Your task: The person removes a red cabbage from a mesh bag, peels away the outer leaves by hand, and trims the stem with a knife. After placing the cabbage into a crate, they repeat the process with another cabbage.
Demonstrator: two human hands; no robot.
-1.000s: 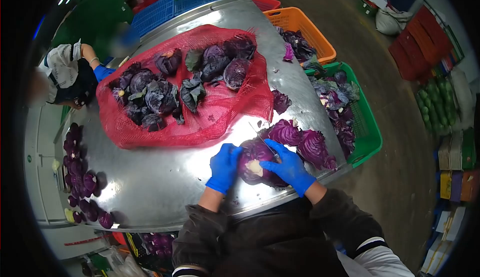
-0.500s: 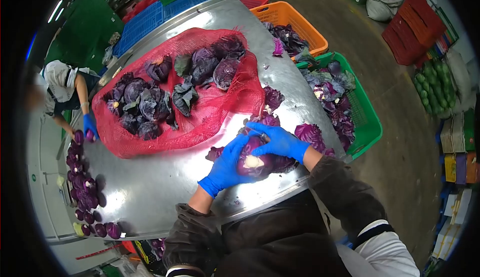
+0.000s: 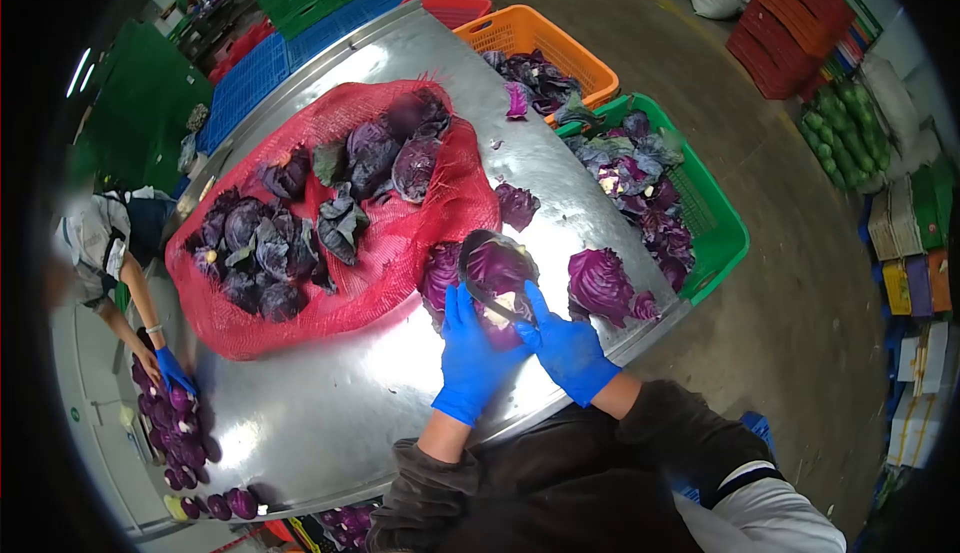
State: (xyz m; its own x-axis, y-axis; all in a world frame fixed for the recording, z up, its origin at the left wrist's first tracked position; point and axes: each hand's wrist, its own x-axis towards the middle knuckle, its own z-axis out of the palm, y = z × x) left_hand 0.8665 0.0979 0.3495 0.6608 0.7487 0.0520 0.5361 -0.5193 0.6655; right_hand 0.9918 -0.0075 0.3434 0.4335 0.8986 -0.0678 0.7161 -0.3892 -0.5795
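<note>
A red cabbage (image 3: 502, 271) with a pale cut stem is in front of me on the metal table (image 3: 330, 418). My left hand (image 3: 477, 353), in a blue glove, cups its near left side with fingers closed against it. My right hand (image 3: 570, 351), also blue-gloved, pinches the near end of a dark curved strip, apparently the edge of an outer cabbage leaf (image 3: 466, 265). Both palms hide part of the head. Loose purple leaves (image 3: 602, 286) lie to the right, and another leaf (image 3: 517, 206) lies beyond.
A red mesh sack (image 3: 350, 318) holds several untrimmed cabbages on the left. A green crate (image 3: 735, 238) and an orange crate (image 3: 595, 73) hold leaves at the table's right side. Across the table, a co-worker's gloved hand (image 3: 172, 368) touches trimmed cabbages (image 3: 180, 448).
My hands have shifted from over the cabbage to its near side, and the dark curved leaf edge now shows. The view has turned slightly. The co-worker's hand has moved onto the row of cabbages.
</note>
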